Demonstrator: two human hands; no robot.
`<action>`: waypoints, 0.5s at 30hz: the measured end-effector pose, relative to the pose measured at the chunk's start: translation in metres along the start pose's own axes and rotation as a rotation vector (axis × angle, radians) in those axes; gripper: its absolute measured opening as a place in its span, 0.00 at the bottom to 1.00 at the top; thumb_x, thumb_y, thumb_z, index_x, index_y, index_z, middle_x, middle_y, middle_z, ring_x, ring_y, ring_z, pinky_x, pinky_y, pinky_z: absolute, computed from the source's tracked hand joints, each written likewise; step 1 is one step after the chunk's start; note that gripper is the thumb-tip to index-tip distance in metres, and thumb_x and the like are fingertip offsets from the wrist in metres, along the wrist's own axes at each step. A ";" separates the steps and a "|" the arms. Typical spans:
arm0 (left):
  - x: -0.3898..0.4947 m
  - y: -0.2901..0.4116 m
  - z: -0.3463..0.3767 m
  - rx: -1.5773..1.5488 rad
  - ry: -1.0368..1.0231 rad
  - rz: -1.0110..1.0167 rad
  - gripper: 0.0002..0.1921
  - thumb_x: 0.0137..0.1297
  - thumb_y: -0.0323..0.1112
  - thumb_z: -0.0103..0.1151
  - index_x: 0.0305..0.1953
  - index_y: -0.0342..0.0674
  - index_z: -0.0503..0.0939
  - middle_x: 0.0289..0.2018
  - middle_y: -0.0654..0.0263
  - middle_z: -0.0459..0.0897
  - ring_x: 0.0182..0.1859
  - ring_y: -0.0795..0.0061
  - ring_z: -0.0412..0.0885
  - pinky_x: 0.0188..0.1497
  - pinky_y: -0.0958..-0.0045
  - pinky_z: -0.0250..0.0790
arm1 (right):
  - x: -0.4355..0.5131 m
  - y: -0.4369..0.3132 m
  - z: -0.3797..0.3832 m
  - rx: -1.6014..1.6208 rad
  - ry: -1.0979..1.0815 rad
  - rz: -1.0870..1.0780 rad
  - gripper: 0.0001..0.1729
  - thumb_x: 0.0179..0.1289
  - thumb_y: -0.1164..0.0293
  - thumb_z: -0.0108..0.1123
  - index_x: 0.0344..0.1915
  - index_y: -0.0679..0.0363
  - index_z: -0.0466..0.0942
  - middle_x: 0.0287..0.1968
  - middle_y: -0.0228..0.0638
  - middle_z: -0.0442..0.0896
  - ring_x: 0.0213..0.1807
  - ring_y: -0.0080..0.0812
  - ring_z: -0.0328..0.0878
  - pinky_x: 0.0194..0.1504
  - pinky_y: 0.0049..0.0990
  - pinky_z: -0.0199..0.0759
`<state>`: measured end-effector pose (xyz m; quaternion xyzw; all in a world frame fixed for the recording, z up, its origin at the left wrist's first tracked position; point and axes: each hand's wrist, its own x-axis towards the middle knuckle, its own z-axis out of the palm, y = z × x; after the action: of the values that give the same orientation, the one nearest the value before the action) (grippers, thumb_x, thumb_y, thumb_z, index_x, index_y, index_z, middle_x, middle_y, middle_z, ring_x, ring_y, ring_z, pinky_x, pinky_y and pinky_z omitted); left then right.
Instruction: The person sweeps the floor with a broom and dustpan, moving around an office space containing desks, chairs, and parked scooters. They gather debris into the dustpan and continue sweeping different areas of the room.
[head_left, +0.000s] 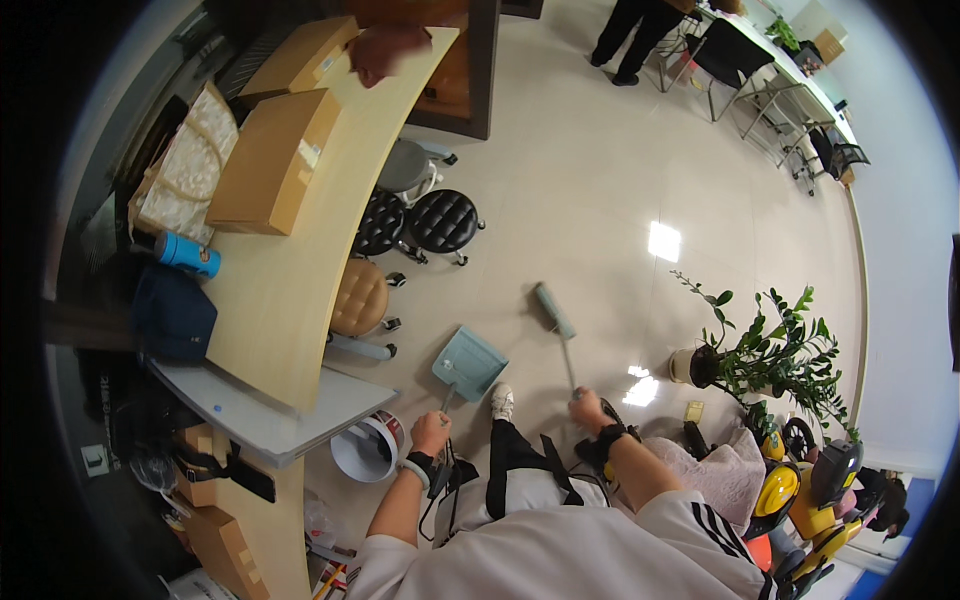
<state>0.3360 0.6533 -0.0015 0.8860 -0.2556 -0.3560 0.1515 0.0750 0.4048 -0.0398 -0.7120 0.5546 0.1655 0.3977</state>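
My left hand (430, 433) grips the handle of a grey-green plastic dustpan (474, 366), whose pan is low over the tiled floor just ahead of my white shoe (502, 403). A small pale bit shows in the pan near the handle; what it is I cannot tell. In my right hand (589, 409) is the stick of a broom (555, 311) with a grey-green head. The broom head is slightly blurred and lies ahead and to the right of the dustpan, apart from it.
Wheeled stools (444, 220) stand along the wooden desk (330, 225) on the left. A white bin (366, 456) is beside my left arm. Potted plants (780, 352) and a child's ride-on toy (776, 487) are on the right. Another person (637, 34) stands far ahead by a chair (731, 60).
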 end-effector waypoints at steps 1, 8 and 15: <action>0.007 0.006 0.003 0.017 -0.007 0.019 0.07 0.50 0.39 0.58 0.29 0.45 0.81 0.29 0.55 0.81 0.36 0.51 0.78 0.39 0.57 0.70 | -0.011 -0.005 0.011 0.094 -0.034 0.102 0.17 0.48 0.76 0.55 0.42 0.63 0.72 0.28 0.52 0.79 0.25 0.43 0.80 0.25 0.41 0.74; 0.028 0.040 -0.008 0.070 -0.011 0.104 0.07 0.49 0.38 0.57 0.28 0.44 0.80 0.27 0.55 0.81 0.35 0.52 0.78 0.38 0.57 0.69 | -0.069 0.002 -0.050 0.664 -0.489 0.185 0.27 0.49 0.77 0.57 0.52 0.67 0.68 0.17 0.35 0.72 0.14 0.26 0.69 0.13 0.22 0.60; 0.035 0.084 -0.029 0.095 -0.012 0.118 0.09 0.51 0.40 0.56 0.28 0.42 0.79 0.27 0.55 0.80 0.34 0.52 0.78 0.37 0.56 0.68 | -0.062 0.024 -0.068 0.756 -0.246 0.275 0.25 0.47 0.80 0.56 0.50 0.67 0.70 0.17 0.35 0.72 0.13 0.25 0.69 0.12 0.24 0.62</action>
<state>0.3489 0.5667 0.0370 0.8733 -0.3250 -0.3394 0.1286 0.0187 0.3925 0.0358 -0.4101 0.6145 0.0856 0.6685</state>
